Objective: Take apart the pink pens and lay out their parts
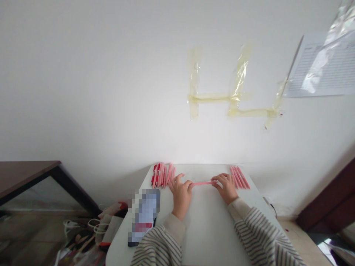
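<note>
With twelve o'clock towards the wall, the nearest things are two striped sleeves (158, 248), which come in over the tabletop (213, 229) at seven and five o'clock. A phone (146, 212), its face blurred into blocks, lies at nine o'clock, slanting along the edge just beyond the left cuff.

Past the cuffs, the left hand (181, 195) is at eleven o'clock and the right hand (227, 189) at one. Each has a narrow grip, fingertips pinched on one end of the same pink pen (202, 183). It lies level between them at twelve o'clock, paler at its right end.

Further off, a row of red and pink pens (161, 175) fills the corner at eleven o'clock, near the left fingers; whether they touch is unclear. A smaller pink bunch (240, 178) lies at one o'clock, just beside the right hand.

Behind rises the white wall (111, 92), bearing yellowish tape (212, 98) at twelve to one o'clock and a lined sheet (321, 72) at two.
</note>
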A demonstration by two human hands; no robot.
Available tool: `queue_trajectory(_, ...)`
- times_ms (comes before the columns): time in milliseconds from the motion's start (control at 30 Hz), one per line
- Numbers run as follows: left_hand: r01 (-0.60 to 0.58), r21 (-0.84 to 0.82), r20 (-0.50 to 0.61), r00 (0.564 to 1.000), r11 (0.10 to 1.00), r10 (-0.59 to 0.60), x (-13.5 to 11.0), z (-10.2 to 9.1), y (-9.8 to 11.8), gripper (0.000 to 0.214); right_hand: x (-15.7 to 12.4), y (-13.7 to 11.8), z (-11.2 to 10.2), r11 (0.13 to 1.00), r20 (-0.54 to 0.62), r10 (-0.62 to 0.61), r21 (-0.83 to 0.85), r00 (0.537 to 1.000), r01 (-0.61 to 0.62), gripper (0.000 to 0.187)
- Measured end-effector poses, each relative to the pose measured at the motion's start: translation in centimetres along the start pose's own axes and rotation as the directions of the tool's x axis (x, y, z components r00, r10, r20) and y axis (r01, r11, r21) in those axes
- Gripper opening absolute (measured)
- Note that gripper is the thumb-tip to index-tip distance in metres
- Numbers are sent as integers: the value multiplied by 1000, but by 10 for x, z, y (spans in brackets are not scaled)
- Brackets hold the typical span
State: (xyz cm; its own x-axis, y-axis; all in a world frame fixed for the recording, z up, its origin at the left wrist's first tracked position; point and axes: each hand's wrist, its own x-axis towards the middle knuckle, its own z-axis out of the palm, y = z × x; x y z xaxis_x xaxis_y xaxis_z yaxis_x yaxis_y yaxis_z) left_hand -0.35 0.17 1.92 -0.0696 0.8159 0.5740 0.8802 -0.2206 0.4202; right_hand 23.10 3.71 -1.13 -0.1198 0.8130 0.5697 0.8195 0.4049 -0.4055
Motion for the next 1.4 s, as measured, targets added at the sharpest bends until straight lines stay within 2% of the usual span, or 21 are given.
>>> queue_trajectory(300, 17, 1, 13, 1000, 1000, -17, 1, -3, 1, 14, -1, 0, 1, 1000, 40, 15, 11, 999, -16, 28)
queue_trajectory(433, 13, 6, 12, 1000, 1000, -13, 0, -2, 0, 15, 0, -1, 0, 1000, 82, -2, 5, 997, 1, 22)
queue_trajectory(633, 8, 34, 38, 999, 999, -9, -1, -3, 1, 15, -1, -1, 0, 1000, 44, 5, -16, 999, -5, 21)
queue_trajectory(900, -7, 39, 67, 998, 999, 4, -1, -4, 1, 11, -1, -2, -1, 999, 98, 39, -20, 994, -38, 26)
queue_trajectory(1067, 2, 37, 68, 998, 999, -4, -1, -3, 1, 12, -1, -2, -2, 999, 139, 9, -44, 990, -3, 31)
queue_trajectory(1400, -1, 48, 64, 998, 999, -2, -2, -1, 0, 12, 0, -3, -1, 996, 119, -13, -89, 993, 23, 24)
